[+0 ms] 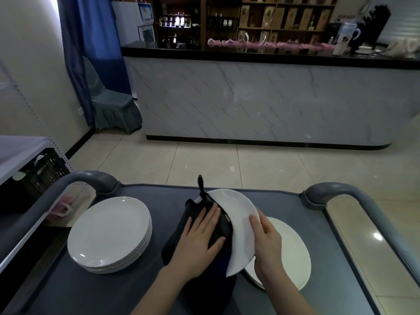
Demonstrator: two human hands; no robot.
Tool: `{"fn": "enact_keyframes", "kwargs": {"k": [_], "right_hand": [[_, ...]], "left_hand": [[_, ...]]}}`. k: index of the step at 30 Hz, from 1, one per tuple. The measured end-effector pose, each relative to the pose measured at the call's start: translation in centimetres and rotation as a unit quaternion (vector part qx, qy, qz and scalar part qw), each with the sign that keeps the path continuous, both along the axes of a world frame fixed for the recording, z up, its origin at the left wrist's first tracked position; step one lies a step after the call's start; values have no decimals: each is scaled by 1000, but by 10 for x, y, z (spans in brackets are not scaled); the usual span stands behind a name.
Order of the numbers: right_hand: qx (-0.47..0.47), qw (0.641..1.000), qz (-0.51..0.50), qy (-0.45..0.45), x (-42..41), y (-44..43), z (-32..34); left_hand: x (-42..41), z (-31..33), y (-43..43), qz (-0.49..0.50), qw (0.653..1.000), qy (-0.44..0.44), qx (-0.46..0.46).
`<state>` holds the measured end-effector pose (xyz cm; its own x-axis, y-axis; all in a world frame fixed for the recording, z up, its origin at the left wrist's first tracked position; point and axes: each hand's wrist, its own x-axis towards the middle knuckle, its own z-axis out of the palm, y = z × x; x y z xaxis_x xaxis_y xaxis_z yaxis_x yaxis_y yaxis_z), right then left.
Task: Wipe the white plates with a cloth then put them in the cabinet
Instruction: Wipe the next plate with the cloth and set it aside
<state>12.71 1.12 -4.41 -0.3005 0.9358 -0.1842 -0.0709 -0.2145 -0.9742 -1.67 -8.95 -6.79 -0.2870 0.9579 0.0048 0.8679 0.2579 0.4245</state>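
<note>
One plate in play: your held plate (238, 223) is tilted up on edge over the middle of the cart, white face turned toward your left, well clear of the other plates' tops.
Cloth: dark cloth (218, 226) is draped over the left part of that plate and hangs down to the cart; a thin dark tail of it sticks up past the plate's far rim.
Left hand: your left hand (200, 239) lies flat on the cloth, fingers spread and pressing it against the plate, thumb out to the right.
Right hand: your right hand (266, 237) grips the plate's right rim, thumb on the white face and the other fingers curled behind it, so you're pinching the plate.
Other plates: a stack of white plates (109, 233) sits on the left of the cart, apart from your hands; another plate pile (293, 253) lies flat just under and right of your right hand. Can't tell how many are in that one.
Cart: grey cart top (95, 289) with a curved handle (91, 178) at each far corner.
Further out: tiled floor, then a marble-look bar counter (261, 98) with a black tabletop, wine shelves behind it, a blue curtain (91, 42) and a covered chair off to the left.
</note>
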Motion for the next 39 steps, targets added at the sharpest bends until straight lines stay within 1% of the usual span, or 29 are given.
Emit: {"fn": "enact_keyframes", "kwargs": {"k": [3, 9, 14, 19, 21, 24, 28, 31, 34, 36, 39], "right_hand": [[5, 999, -30, 13, 2, 8, 9], [-40, 994, -91, 46, -6, 10, 12], [-27, 999, -19, 34, -12, -11, 10], [-27, 999, 22, 26, -12, -17, 12], [-27, 999, 19, 19, -9, -15, 13], [-41, 999, -2, 23, -1, -8, 13], [-30, 998, -40, 37, 5, 5, 19], [-33, 996, -69, 44, 6, 10, 22], [-44, 994, -87, 55, 2, 12, 23], [-38, 995, -78, 53, -2, 7, 24], [-27, 998, -25, 51, -3, -3, 25]], "left_hand": [[-2, 1, -10, 30, 999, 26, 12], [37, 9, -19, -30, 999, 27, 28], [37, 18, 12, -69, 997, 4, 43], [12, 20, 30, -89, 994, 25, 51], [5, 18, 31, -81, 995, 28, 50], [0, 16, 27, -38, 998, 29, 44], [0, 14, 9, 0, 999, 44, 25], [14, 12, -8, -13, 998, 45, 33], [37, 13, -13, -40, 998, 26, 50], [46, 17, -7, -50, 997, 15, 58], [48, 25, 10, -59, 996, 8, 67]]}}
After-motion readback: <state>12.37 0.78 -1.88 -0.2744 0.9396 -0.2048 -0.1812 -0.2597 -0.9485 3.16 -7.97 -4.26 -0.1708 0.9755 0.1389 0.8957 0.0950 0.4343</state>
